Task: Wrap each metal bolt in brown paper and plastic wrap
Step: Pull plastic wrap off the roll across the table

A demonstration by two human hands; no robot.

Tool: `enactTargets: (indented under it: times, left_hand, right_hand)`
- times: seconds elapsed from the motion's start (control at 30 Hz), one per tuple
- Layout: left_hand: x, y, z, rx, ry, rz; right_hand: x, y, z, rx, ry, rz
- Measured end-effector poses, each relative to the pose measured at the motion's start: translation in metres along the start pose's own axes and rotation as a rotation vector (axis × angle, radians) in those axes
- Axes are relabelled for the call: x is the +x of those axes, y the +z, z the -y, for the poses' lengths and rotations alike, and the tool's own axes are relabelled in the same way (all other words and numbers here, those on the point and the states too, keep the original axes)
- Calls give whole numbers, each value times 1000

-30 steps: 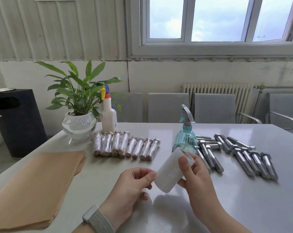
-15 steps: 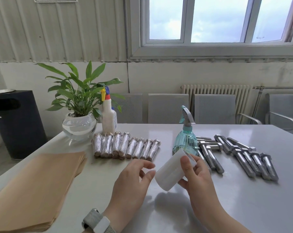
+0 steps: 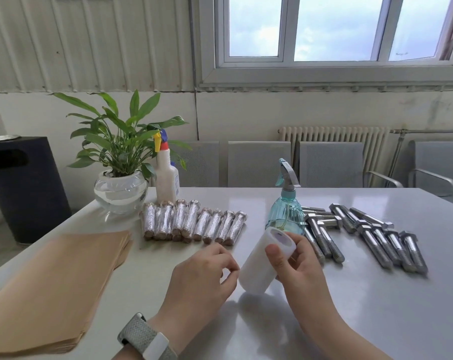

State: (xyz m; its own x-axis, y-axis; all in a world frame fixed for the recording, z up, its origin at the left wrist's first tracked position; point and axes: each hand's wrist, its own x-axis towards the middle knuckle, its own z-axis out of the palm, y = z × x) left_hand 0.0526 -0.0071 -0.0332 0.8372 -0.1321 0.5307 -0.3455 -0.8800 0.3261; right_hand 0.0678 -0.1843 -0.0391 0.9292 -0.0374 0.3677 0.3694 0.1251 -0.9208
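My right hand (image 3: pixel 302 266) grips a white roll of plastic wrap (image 3: pixel 259 268) tilted above the table, thumb across its upper part. My left hand (image 3: pixel 204 276) is beside the roll's lower left edge, thumb and forefinger curled together at the roll's surface; whether they pinch the film's end I cannot tell. Several bare metal bolts (image 3: pixel 371 235) lie on the right of the table. A row of several wrapped bolts (image 3: pixel 191 222) lies behind my hands. A stack of brown paper (image 3: pixel 51 284) lies at the left.
A teal spray bottle (image 3: pixel 285 214) stands just behind the roll. A white spray bottle (image 3: pixel 166 175) and a potted plant in a glass bowl (image 3: pixel 120 190) stand at the back left. Grey chairs (image 3: pixel 259 165) line the table's far side. A black bin (image 3: pixel 22 185) stands at left.
My left hand's fingers, spread half a second ago, have curled toward the roll's edge. My right hand has turned the roll slightly more upright. The camera moved closer.
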Motion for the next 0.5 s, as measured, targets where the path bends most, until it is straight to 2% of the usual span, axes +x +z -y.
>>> enactTargets:
  times: [0.5]
  left_hand:
    - [0,-8,-2,44,117,35]
  right_hand:
    - [-1,-1,4,-22,17,29]
